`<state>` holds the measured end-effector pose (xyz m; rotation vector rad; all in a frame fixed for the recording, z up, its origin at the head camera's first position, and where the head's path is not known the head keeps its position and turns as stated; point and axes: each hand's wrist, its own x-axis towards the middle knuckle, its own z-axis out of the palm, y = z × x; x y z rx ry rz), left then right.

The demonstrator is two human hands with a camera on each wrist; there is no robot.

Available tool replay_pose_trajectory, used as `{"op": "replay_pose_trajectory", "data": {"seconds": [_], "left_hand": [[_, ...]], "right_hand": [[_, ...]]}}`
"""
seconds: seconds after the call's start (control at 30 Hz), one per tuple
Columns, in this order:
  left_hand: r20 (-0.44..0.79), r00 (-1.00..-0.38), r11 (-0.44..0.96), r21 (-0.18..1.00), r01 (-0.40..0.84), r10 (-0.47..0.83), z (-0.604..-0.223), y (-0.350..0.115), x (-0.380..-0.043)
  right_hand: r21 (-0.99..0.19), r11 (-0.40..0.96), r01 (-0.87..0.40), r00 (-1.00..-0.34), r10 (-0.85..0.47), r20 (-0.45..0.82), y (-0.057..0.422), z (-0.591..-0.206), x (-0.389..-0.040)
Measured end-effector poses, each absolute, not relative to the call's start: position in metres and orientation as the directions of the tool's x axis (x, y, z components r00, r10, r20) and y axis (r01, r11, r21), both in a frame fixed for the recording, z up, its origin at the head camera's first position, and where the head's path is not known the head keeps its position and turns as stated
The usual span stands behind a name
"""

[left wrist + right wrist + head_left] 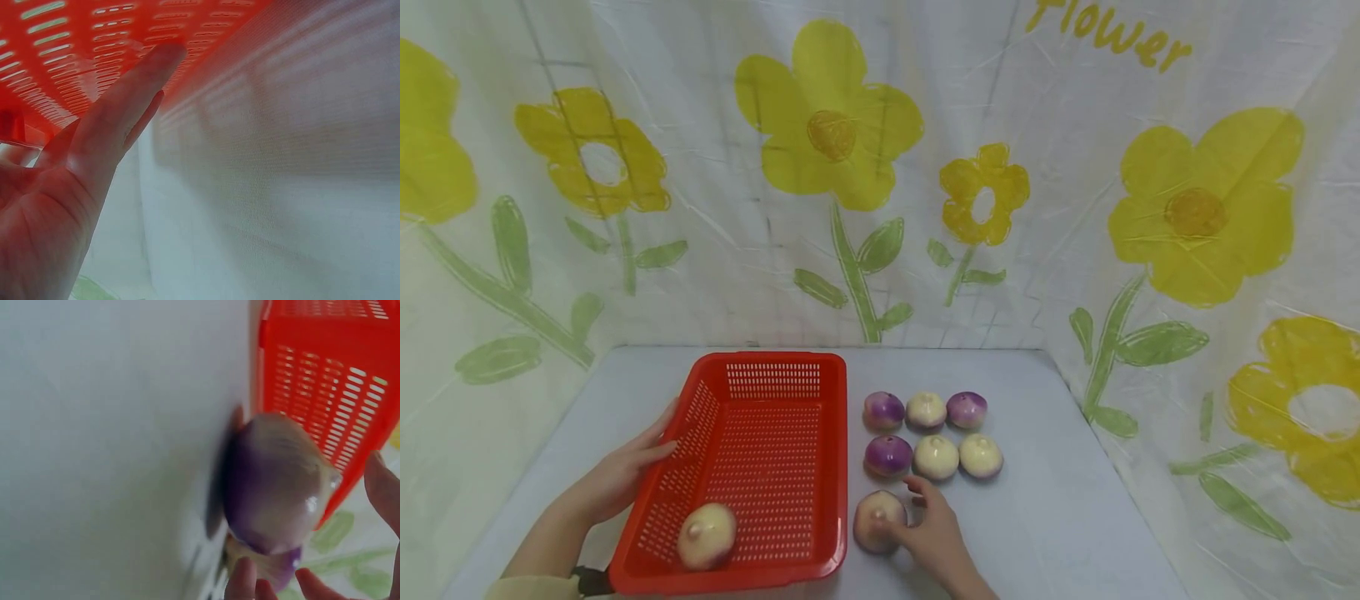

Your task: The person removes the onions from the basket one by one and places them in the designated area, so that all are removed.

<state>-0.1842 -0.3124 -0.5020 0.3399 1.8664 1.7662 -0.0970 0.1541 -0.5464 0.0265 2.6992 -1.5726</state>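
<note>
A red plastic basket (837, 467) with slotted walls stands on the table, and one purple-and-white turnip (706, 537) lies inside at its near left. My left hand (625, 471) rests against the basket's left wall, its fingers fairly straight along the slotted side (81, 62). Right of the basket, a single turnip (874, 533) sits on the tabletop, pale on top and purple below. Around it my right hand (934, 533) spreads thumb and fingers; in the right wrist view a gap shows between the thumb (381, 487) and this turnip (275, 487).
Behind the right hand are two rows of turnips, three in the back row (927, 412) and three in the front row (936, 457). The white table (1052, 517) meets a pale curtain (715, 275) printed with yellow flowers at the back and sides.
</note>
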Motion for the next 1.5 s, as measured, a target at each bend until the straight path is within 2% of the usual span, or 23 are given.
{"op": "replay_pose_trajectory", "data": {"seconds": [0.3, 0.5, 0.8, 1.1, 1.5], "left_hand": [[-0.202, -0.821, 0.104, 0.979, -0.174, 0.534, -0.502, -0.312, -0.184], [-0.217, -0.828, 0.102, 0.976, -0.192, 0.516, -0.504, -0.312, -0.184], [-0.203, -0.832, 0.11, 0.979, -0.171, 0.516, -0.501, -0.309, -0.185], [-0.238, -0.832, 0.111, 0.971, -0.21, 0.502, -0.505, -0.311, -0.183], [-0.225, -0.825, 0.106, 0.974, -0.199, 0.518, -0.502, -0.311, -0.182]], "right_hand": [[-0.91, 0.415, 0.003, -1.0, 0.027, 0.009, 0.158, -0.506, -0.111], [-0.93, 0.363, -0.053, -0.998, -0.047, 0.039, 0.146, -0.48, -0.122], [-0.904, 0.398, -0.155, -0.985, -0.127, 0.113, 0.115, -0.451, -0.136], [-0.882, 0.458, -0.106, -0.963, -0.268, -0.023, 0.075, -0.433, -0.147], [-0.829, 0.536, -0.161, -0.914, -0.399, -0.081, 0.01, -0.423, -0.162]]}}
